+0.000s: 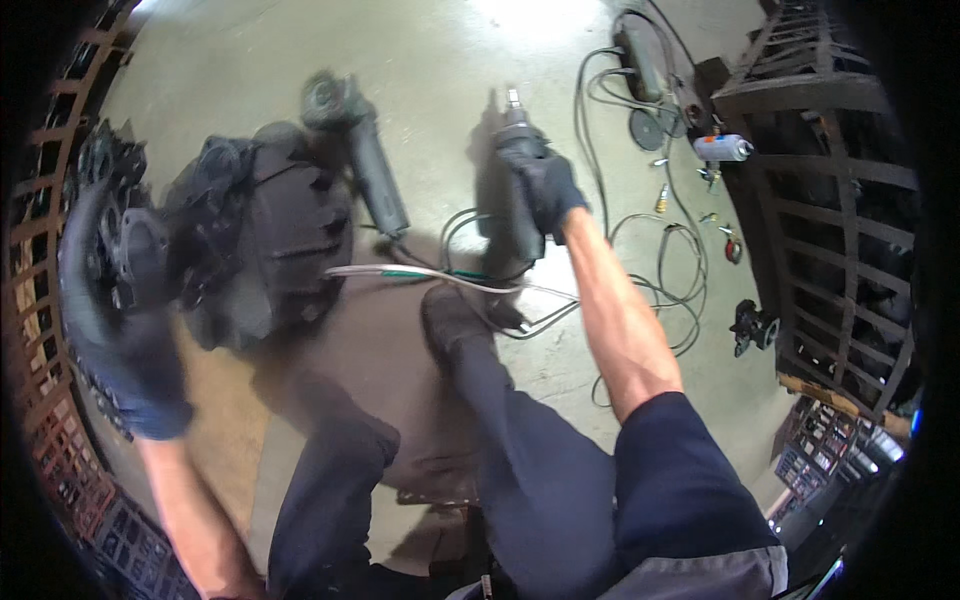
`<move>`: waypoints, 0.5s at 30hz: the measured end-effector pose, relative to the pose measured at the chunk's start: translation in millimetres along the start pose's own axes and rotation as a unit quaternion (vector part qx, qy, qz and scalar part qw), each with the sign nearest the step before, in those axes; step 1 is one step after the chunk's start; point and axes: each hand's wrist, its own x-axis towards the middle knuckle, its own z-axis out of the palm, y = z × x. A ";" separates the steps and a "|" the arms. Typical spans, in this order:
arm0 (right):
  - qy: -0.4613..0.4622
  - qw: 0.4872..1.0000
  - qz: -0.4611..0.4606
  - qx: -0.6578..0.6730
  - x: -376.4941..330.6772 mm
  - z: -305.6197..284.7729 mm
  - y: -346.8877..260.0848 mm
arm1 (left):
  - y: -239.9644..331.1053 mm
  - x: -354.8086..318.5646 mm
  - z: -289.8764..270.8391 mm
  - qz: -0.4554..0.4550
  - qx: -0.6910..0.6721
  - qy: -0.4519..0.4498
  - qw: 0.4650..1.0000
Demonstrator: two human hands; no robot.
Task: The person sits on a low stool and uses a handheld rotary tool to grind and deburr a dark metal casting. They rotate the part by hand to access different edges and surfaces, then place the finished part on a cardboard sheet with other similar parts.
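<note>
- Right hand (551, 190), gloved, sits at 1 o'clock from the centre; fingers closed around the body of a corded-looking power tool (525, 222).
- Tool's shiny metal tip (513, 99) points to 12 o'clock, over the concrete floor (440, 60).
- Left hand (95, 290), gloved and motion-blurred, is at 9 o'clock, against a dark flanged metal part (142, 245); cannot tell whether it grips or merely touches.
- Large black metal casting (290, 225) lies between 9 and 10 o'clock, just beside that part.
- Angle grinder (375, 165) rests at 11 o'clock, its head toward 11, cord end toward 5.
- Pale cable (430, 272) runs from the casting's edge toward 3 o'clock.
- Power strip (638, 62) at 1 o'clock, black cords beside it.
- Spray can (721, 148) lies at 2 o'clock, near the metal cage (845, 180).
- Small dark metal component (750, 328) at 3 o'clock.
</note>
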 end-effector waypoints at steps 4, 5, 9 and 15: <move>-0.001 0.997 -0.080 -0.011 23.5 37.5 -8.1 | -123.0 -23.0 -24.1 -0.012 0.047 -0.105 0.993; -0.017 0.996 -0.075 0.045 35.9 37.9 -1.5 | -145.9 -30.4 -20.4 0.012 0.035 -0.147 0.988; 0.035 0.960 -0.106 -0.258 41.5 41.0 -15.7 | -151.3 -18.3 -34.4 0.005 0.080 -0.215 0.973; 0.088 0.897 -0.169 -0.399 -8.6 -5.9 -0.9 | -77.8 -10.4 -1.0 0.039 0.124 -0.146 0.981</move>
